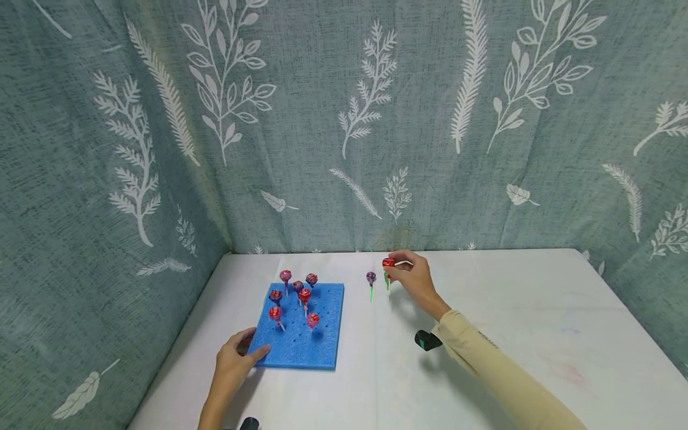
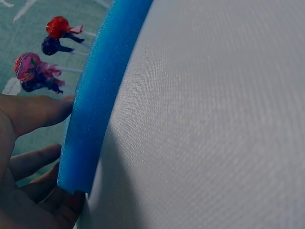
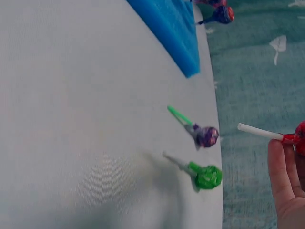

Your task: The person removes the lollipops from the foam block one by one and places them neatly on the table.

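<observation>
My left hand grips the near left corner of a blue foam board, thumb over the top and fingers at the edge. Several wrapped lollipops, among them a red one and a pink one, stand in the board on their sticks. Beyond the board's right side, my right hand pinches a red lollipop near its head; its white stick points away from the fingers. Below it on the table lie a purple lollipop with a green stick and a green lollipop.
A white-covered table extends right and towards me. Green leaf-patterned curtains hang behind it and along the left. A black wrist device sits by the right sleeve, and another dark piece shows near the left forearm.
</observation>
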Action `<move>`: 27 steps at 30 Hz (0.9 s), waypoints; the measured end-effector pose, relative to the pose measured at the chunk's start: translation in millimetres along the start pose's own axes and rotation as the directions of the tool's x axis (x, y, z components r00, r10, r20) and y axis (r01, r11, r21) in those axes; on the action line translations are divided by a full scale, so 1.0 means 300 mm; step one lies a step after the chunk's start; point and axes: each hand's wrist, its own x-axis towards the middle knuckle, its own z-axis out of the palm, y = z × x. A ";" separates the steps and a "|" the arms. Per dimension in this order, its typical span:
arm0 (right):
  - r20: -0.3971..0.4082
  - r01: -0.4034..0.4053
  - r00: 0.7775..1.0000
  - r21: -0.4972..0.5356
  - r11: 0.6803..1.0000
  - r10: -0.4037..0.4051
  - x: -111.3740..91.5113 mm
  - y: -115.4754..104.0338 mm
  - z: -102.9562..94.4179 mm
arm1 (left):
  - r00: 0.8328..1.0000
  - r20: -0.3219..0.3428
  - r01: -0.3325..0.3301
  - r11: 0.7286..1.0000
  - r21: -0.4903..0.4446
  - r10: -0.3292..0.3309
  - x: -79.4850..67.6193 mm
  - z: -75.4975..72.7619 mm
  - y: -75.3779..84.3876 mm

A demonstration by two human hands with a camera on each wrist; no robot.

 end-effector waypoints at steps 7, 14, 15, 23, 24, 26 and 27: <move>-0.066 -0.044 0.997 -0.062 0.997 0.040 0.031 0.082 -0.034 | 1.000 0.014 0.000 1.000 -0.007 0.001 -0.006 -0.007 0.011; -0.105 -0.124 0.988 -0.105 0.987 0.113 0.049 0.125 -0.059 | 1.000 0.002 0.000 1.000 -0.007 0.000 -0.004 -0.003 0.000; -0.105 -0.139 0.986 -0.111 0.984 0.128 0.051 0.132 -0.063 | 1.000 -0.001 0.002 1.000 -0.006 -0.002 -0.003 -0.002 -0.002; -0.130 -0.222 0.971 -0.182 0.958 0.200 0.067 0.181 -0.088 | 1.000 -0.001 0.006 1.000 -0.009 -0.006 0.001 0.001 -0.010; -0.132 -0.229 0.969 -0.189 0.955 0.207 0.068 0.188 -0.091 | 1.000 -0.001 0.007 1.000 -0.009 -0.007 0.001 0.001 -0.009; -0.134 -0.245 0.966 -0.210 0.946 0.221 0.071 0.200 -0.096 | 1.000 -0.003 0.009 1.000 -0.007 -0.009 0.002 0.002 -0.009; -0.136 -0.253 0.964 -0.221 0.942 0.227 0.072 0.205 -0.099 | 1.000 -0.003 0.009 1.000 -0.008 -0.009 0.002 0.001 -0.008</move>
